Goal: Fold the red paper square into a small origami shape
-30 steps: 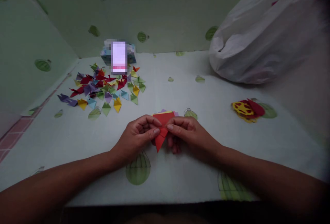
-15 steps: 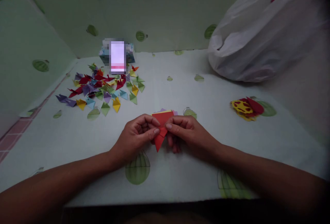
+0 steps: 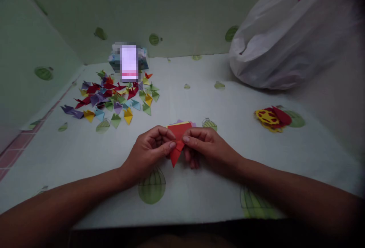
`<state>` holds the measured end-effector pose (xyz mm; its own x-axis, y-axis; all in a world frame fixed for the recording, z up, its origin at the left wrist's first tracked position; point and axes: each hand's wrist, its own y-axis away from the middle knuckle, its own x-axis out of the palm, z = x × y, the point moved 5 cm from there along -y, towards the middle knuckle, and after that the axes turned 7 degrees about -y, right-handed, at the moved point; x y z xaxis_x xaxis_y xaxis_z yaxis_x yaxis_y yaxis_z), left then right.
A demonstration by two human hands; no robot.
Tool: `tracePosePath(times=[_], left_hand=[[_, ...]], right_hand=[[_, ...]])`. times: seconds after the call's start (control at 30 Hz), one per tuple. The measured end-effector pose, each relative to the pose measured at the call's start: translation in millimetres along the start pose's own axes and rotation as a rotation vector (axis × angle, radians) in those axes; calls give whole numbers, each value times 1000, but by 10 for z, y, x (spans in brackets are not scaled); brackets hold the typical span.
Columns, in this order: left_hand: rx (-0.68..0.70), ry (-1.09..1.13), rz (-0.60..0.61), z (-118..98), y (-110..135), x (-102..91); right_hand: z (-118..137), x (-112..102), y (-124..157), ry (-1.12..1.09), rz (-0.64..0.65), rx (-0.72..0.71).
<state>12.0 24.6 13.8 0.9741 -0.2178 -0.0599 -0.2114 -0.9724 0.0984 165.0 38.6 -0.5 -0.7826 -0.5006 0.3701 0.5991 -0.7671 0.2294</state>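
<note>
A small folded piece of red paper (image 3: 176, 156), its tip pointing down toward me, is pinched between both hands. My left hand (image 3: 155, 142) grips its left edge between thumb and forefinger. On the opposite edge, the thumb and forefinger of my right hand (image 3: 202, 143) close on the paper, with the other fingers curled beneath. Just behind the folded piece lies a stack of coloured paper squares (image 3: 180, 127), a red sheet on top and yellow and purple edges showing. The fingers cover part of both the folded piece and the stack.
Several folded paper cranes (image 3: 115, 97) in many colours spread over the left back. Behind them a lit, pixelated screen (image 3: 129, 61) leans against a tissue box (image 3: 145, 59). A white plastic bag (image 3: 268, 58) bulges at the back right. Yellow and red cut-outs (image 3: 269, 118) lie at right.
Almost nothing differs. Both hands keep their pinch on the red paper, and the whole view has shifted very slightly.
</note>
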Motion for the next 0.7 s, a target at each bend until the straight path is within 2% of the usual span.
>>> tracePosePath(times=[0.33,0.53,0.7], left_hand=[[53,-91,1,-41,11,18],[38,-57,34,-21,25,38],[8,-2,43,17,18,26]], right_hand=[[-17,51,-11,-11,53,24],[-61,62,-22,-32,62,73],[-60,39,-23,-28,32,50]])
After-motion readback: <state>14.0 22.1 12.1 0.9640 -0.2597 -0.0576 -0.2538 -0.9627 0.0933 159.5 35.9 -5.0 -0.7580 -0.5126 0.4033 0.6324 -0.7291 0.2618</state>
